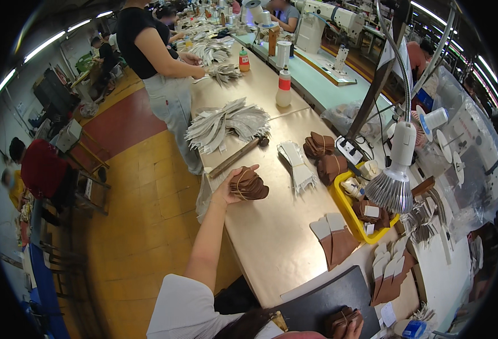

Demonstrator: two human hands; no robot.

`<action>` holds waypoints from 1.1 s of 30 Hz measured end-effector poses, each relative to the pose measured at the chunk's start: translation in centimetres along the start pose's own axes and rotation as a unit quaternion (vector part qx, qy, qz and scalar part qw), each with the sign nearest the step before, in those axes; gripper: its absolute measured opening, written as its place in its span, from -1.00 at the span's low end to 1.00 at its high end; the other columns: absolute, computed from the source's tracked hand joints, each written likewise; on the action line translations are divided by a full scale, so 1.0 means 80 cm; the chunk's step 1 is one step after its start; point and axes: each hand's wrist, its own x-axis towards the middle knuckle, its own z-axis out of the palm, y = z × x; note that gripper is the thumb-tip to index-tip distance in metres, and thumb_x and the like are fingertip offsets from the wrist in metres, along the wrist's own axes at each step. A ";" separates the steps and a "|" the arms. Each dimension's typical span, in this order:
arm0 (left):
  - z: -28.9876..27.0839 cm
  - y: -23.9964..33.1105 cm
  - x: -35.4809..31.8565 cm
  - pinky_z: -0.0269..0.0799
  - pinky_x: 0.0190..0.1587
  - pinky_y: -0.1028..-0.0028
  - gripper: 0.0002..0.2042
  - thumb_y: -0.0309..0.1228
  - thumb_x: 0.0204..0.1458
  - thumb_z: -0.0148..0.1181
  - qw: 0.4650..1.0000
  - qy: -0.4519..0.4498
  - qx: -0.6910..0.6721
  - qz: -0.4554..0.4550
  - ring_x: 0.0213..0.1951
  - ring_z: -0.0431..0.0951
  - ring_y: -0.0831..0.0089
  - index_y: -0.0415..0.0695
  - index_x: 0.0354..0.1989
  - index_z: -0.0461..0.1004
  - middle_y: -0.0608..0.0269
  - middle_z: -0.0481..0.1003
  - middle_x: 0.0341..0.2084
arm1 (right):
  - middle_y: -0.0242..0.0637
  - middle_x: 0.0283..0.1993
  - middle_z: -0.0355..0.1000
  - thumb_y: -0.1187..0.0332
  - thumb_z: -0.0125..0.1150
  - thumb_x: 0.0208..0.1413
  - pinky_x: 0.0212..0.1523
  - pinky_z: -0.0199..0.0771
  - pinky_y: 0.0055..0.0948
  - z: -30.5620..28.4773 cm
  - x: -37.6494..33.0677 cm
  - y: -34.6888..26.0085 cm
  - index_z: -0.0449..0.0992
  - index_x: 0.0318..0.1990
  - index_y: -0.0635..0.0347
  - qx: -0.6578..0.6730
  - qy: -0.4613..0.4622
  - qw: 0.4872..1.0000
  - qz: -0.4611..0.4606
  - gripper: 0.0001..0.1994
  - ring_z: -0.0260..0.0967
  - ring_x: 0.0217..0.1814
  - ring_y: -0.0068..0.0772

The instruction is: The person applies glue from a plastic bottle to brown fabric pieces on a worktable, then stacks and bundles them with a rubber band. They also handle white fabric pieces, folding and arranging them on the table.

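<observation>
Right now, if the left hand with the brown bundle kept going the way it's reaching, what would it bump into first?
Probably the wooden-handled hammer, lying just beyond the left hand and its banded bundle of brown leather pieces. Past that comes the fanned stack of grey cut pieces. Depth is hard to judge here.

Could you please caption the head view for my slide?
Left hand holds a banded bundle of brown pieces above the workbench.

A workshop with a yellow-and-red floor point(141, 186), long tan worktable point(271, 226), and ceiling strip lights point(42, 45).
</observation>
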 end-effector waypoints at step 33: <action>0.023 -0.001 0.000 0.53 -0.06 0.18 -0.29 0.06 0.08 0.09 0.996 0.081 0.019 0.019 -0.12 0.55 0.31 -0.11 0.32 0.13 0.19 0.48 -0.12 | 0.37 -0.04 0.29 0.52 0.15 0.15 -0.11 0.44 0.01 -0.020 0.029 -0.029 0.28 0.15 0.45 0.233 0.028 0.959 0.158 -0.59 0.36 -0.16 0.22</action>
